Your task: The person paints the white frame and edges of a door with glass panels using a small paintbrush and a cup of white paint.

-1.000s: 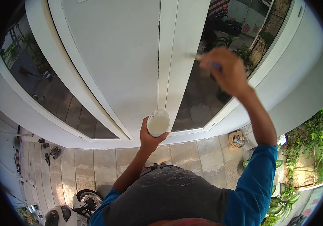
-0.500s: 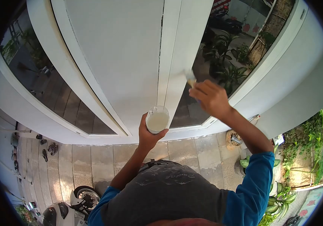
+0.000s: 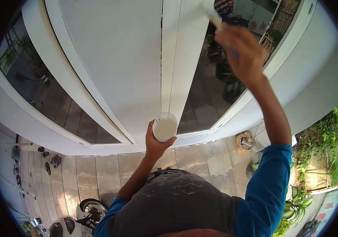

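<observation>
My left hand [image 3: 157, 143] is wrapped round a clear plastic cup [image 3: 165, 127] of whitish paint, held upright in front of my chest. Paint smears coat the cup's inner wall. Higher up on the right, my right hand [image 3: 242, 55] grips a paintbrush [image 3: 215, 19] by its handle, slightly blurred by motion. The pale bristles point up and left, right at the white door frame [image 3: 190, 43] beside the dark glass pane [image 3: 200, 104]. Left of that frame lies a broad white door panel [image 3: 115, 51], with a dark gap running down between them.
Paving tiles [image 3: 109, 164] stretch along the wall's foot. A motorbike [image 3: 80, 219] stands at lower left, with shoes [image 3: 54, 161] farther left. At right are a brown container [image 3: 244, 143] and green plants [image 3: 326, 146]. Another glass pane [image 3: 54, 94] is on the left.
My right hand has moved up and to the right with the paintbrush, higher along the door frame. My left hand still holds the cup in nearly the same place.
</observation>
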`<state>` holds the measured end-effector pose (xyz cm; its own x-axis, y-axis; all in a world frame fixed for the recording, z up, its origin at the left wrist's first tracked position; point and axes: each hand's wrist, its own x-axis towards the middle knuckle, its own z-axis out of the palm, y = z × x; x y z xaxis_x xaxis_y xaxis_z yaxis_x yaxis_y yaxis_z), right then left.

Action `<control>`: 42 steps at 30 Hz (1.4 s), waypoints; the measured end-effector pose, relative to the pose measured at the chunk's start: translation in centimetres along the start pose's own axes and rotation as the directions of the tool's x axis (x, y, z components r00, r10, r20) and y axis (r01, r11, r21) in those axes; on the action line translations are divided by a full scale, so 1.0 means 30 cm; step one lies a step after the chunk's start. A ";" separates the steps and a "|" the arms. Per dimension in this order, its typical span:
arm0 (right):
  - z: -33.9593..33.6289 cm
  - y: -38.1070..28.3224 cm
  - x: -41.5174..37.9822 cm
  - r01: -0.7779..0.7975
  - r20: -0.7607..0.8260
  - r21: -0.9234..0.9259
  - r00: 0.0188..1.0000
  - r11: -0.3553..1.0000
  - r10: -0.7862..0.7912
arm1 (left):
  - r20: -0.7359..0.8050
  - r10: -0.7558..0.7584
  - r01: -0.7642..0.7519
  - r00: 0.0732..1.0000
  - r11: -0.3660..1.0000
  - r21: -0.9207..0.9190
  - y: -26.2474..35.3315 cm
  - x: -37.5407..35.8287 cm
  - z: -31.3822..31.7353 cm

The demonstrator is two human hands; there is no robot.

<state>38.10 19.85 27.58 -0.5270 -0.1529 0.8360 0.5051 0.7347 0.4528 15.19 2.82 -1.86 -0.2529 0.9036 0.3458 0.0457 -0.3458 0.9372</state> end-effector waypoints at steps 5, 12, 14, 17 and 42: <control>0.059 -0.267 -0.290 -0.113 0.327 0.150 0.943 0.982 0.059 | -0.010 0.000 0.000 1.000 1.000 -0.006 -0.012 -0.017 -0.017; -0.014 -0.054 0.016 -0.413 0.248 0.313 0.905 0.855 0.346 | -0.011 -0.001 0.001 1.000 1.000 -0.002 -0.002 -0.011 -0.008; -0.053 0.017 0.163 -0.352 0.095 0.328 0.936 0.877 0.340 | -0.008 0.008 -0.008 1.000 1.000 0.012 -0.005 -0.003 -0.007; -0.056 0.057 0.243 0.002 -0.198 0.203 0.979 0.979 0.039 | 0.011 -0.003 0.003 1.000 1.000 0.023 -0.003 0.005 0.005; 0.074 -0.151 -0.063 0.220 0.163 -0.043 0.964 0.974 -0.211 | -0.049 0.003 0.002 0.999 0.996 0.092 -0.015 0.004 -0.052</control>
<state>35.28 18.29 23.28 -0.7260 -0.1945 0.6597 0.4052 0.6540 0.6388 13.62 2.69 -2.31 -0.3002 0.8890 0.3459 0.1344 -0.3196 0.9380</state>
